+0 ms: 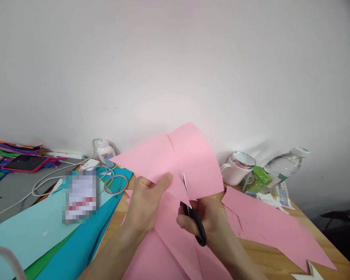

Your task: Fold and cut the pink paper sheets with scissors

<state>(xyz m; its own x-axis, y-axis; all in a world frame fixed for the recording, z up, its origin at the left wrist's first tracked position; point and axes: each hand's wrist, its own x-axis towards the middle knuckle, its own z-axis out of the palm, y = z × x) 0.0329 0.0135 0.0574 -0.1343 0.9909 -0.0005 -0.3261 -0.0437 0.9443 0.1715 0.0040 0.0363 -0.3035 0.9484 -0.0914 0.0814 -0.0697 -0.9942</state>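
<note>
A large sheet of pink paper, creased near its top, is held up above the table. My left hand pinches its lower left edge, thumb on top and fingers hidden beneath. In my right hand is a pair of scissors with black handles. One narrow blade shows over the pink sheet, and the paper's lower edge sits at the blades. The other blade is hidden behind the sheet. More pink paper lies below both hands.
Pink offcuts lie right on the wooden table, before a lidded mug, a green box and a water bottle. Left are blue paper sheets, a coiled cable, a white bottle and a phone.
</note>
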